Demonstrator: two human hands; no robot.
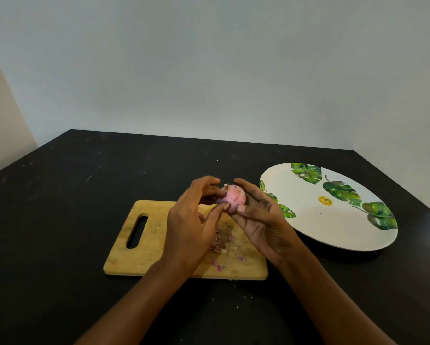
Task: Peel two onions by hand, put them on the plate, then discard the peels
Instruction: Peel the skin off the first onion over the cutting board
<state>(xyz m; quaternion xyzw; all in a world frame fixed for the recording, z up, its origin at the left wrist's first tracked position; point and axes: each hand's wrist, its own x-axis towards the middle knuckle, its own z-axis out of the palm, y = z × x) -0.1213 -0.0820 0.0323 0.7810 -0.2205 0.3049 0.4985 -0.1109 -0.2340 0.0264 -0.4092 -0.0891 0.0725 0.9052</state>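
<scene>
A pink, mostly peeled onion (234, 197) is held in the air above the far edge of the wooden cutting board (144, 247). My right hand (261, 220) cups it from below and the right, thumb and fingers curled round it. My left hand (191, 220) pinches at its left side with thumb and fingertips. Loose pink and brown peels (221, 245) lie on the board under my hands. The white plate (333, 227) with green leaf prints sits to the right and holds no onion. A second onion is not in sight.
Board and plate rest on a black table (59, 220) whose far edge meets a pale wall. A few small peel crumbs (236, 286) lie on the table in front of the board.
</scene>
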